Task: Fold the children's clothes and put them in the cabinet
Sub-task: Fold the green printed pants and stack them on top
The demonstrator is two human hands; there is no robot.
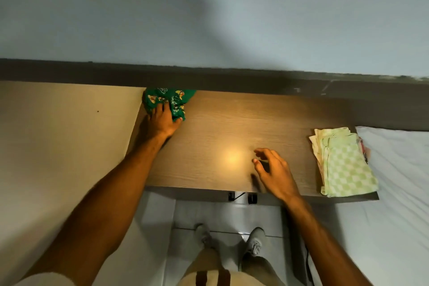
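Left hand (pixel 162 121): fingers curled into the green garment (pixel 166 102), bunching it at the desk (pixel 209 127) back-left corner. Cloth looks thin, light, limp; likely to sag and slip when lifted, so best taken by a hem or shoulder seam, spread flat first. Part of it seems to drop behind the desk's left edge; garment type unclear. Right hand (pixel 274 169): loosely spread, empty, near the front edge; touching or hovering, cannot tell. Folded check stack (pixel 343 162): right edge, lower layers hidden. Cabinet not identifiable.
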